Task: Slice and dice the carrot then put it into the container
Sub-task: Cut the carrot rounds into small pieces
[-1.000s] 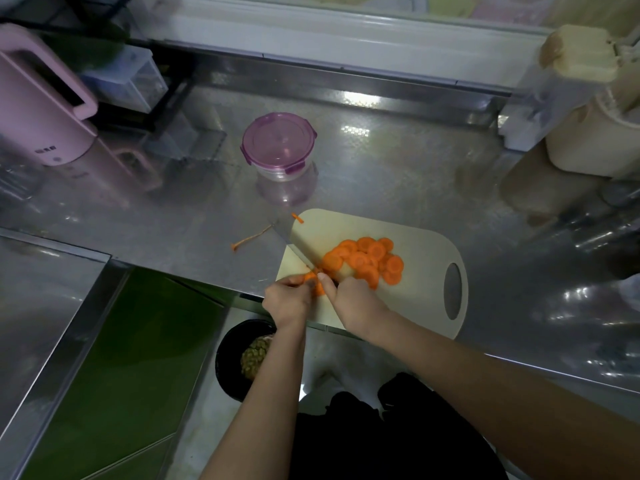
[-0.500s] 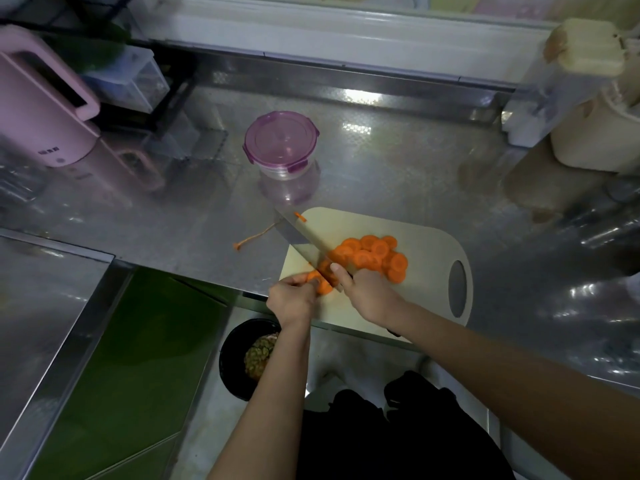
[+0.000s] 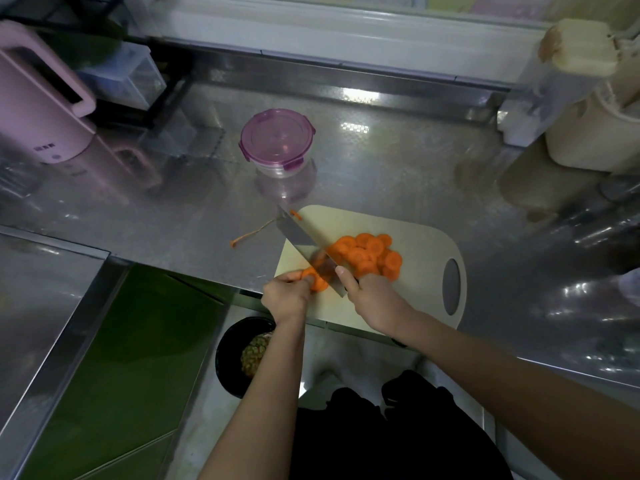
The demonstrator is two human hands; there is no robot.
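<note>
L hand [image 3: 285,296] is curled over the carrot stub [image 3: 318,282] at the near-left edge of the cutting board [image 3: 367,221], fingertips pinching it down. R hand [image 3: 375,299] is clenched round the knife [image 3: 300,237] handle, which is hidden in the fist, w/ one finger stretched forward against the blade. The blade runs diagonally from that hand toward far-left, and its tip reaches past the board's far-left corner, over the steel counter [image 3: 398,174]. The near part of the edge sits right at the stub. It looks to be cutting into it, but blur there makes that hard to confirm.

Cut slices [image 3: 367,254] lie in a loose heap on the board, just right of the blade, approx. mid-board. A tiny orange scrap [image 3: 294,213] sits by the board's far-left corner, and a thin carrot tail [image 3: 252,233] lies on the counter left of the blade.

The container [image 3: 277,140], clear w/ a purple clip lid on it, stands on the counter beyond the board, well apart from the carrot.

Pink jug [image 3: 41,109] at far left, cream appliance [image 3: 585,136] at far right. Below the counter edge, near the L forearm, a black bowl [image 3: 227,358] holds greenish-yellow bits.
</note>
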